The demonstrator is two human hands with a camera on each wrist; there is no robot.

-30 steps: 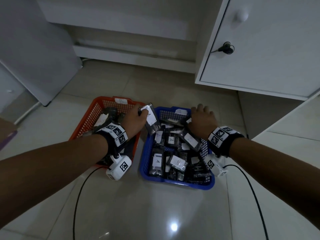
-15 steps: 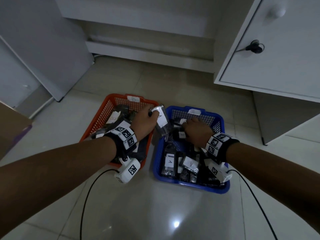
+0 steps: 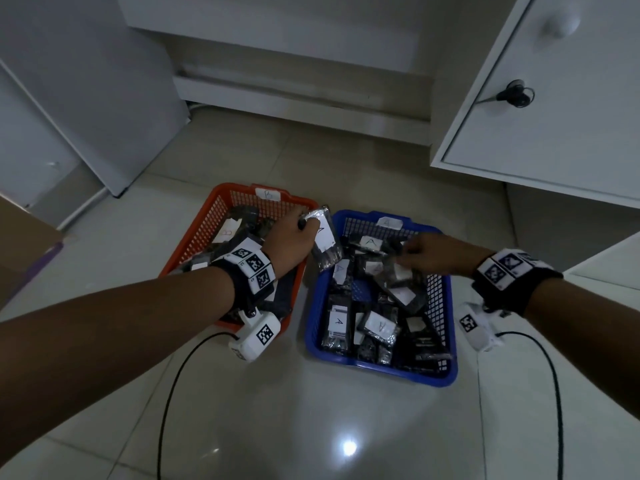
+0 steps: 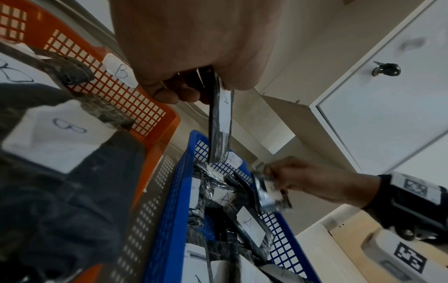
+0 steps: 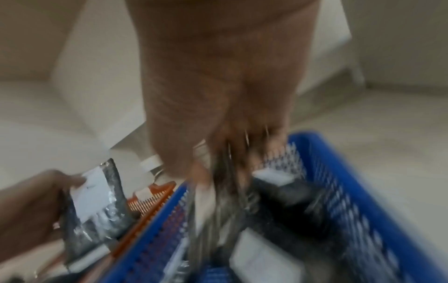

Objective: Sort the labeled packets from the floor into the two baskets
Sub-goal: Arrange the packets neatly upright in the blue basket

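Observation:
An orange basket [image 3: 204,230] tagged B and a blue basket [image 3: 381,371] tagged A sit side by side on the floor, both holding dark packets with white labels. My left hand [image 3: 304,223] pinches the top of a packet labelled A [image 3: 325,245], which hangs over the gap between the two baskets. In the left wrist view this packet [image 4: 219,122] dangles edge-on over the blue basket's [image 4: 167,220] far corner. My right hand [image 3: 429,254] hovers over the blue basket and pinches another packet [image 4: 269,191]; its label is blurred.
A white cabinet door [image 3: 554,126] with a key [image 3: 516,95] stands at the back right. A white panel [image 3: 86,98] leans at the left, beside a cardboard box [image 3: 20,247]. Two black cables [image 3: 173,393] trail over the glossy tiles near me.
My right hand left the blue basket's far rim, dipped among the packets and now has one lifted, drawn toward the right. My left hand still holds the A packet.

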